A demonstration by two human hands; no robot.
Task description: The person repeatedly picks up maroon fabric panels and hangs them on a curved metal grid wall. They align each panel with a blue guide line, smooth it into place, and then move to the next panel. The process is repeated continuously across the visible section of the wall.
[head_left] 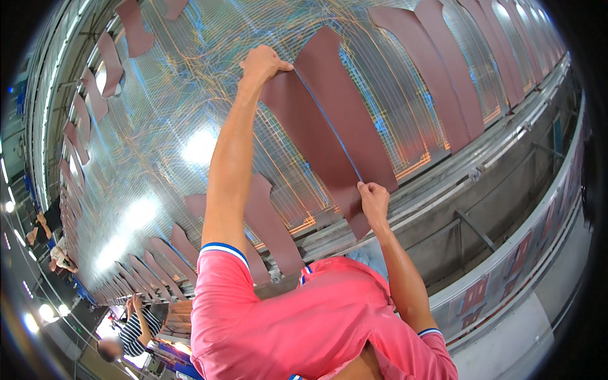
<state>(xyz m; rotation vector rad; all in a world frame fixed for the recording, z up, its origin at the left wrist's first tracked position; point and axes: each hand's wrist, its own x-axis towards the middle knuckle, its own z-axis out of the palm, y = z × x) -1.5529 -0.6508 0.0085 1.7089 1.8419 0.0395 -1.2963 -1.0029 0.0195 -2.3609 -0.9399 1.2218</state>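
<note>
Two maroon cut fabric panels lie in front of me with their long edges side by side, a narrow blue line showing between them. My left hand (263,63) is closed at the far end of the left panel (301,130), its thumb stretched along the edge next to the right panel (358,107). At the near end, my right hand (375,197) pinches the edge where the panels meet. The near tip of the left panel hangs over the table's edge. Fingertips of both hands are partly hidden.
The long shiny table (171,120) is covered with coloured outline marks. More maroon panels (437,69) lie along both its sides. A metal rail (468,171) and trough run along the near edge. A person in a striped top (133,332) works at the lower left, another person (62,256) beyond.
</note>
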